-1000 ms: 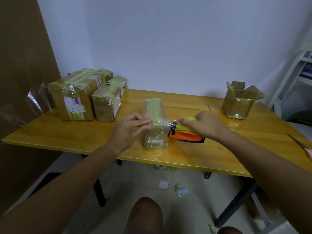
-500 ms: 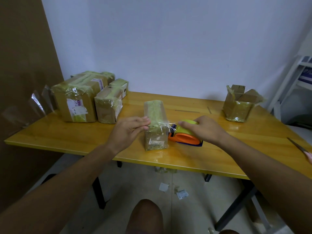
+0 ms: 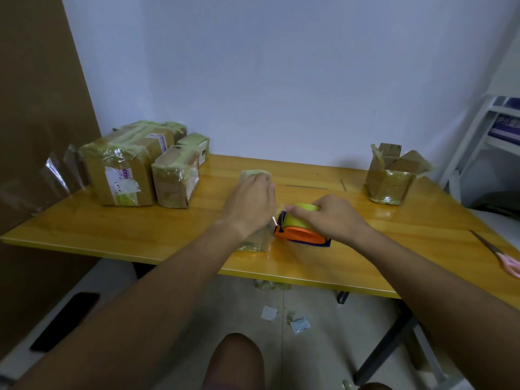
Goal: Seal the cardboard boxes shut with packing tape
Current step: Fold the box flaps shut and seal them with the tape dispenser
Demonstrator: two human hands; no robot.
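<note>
Item: narrow cardboard box (image 3: 254,242), wrapped in glossy yellowish tape, is lying at centre frame near the worktop's (image 3: 112,235) front edge. Your left hand (image 3: 250,202) is lying flat on its top with fingers extended, pressing down and covering most of it.

Item: tape dispenser (image 3: 302,230), orange plastic body with a dark blue base, carrying a yellow-green roll, is sitting just right of the box, its cutter end touching the box. Your right hand (image 3: 330,216) is curling over the roll and gripping the dispenser.

Item: large sealed box (image 3: 123,170), upper left of the frame, is bearing a white shipping label with purple print; the writing is too small to read. A smaller sealed box (image 3: 174,177) is standing just beside it, with another small box (image 3: 197,143) behind.

Item: open box (image 3: 392,174), flaps standing up, crinkled tape around its base, is sitting at upper right; its contents are hidden.

Item: scissors (image 3: 501,253) with pink handles are lying at the right edge.
</note>
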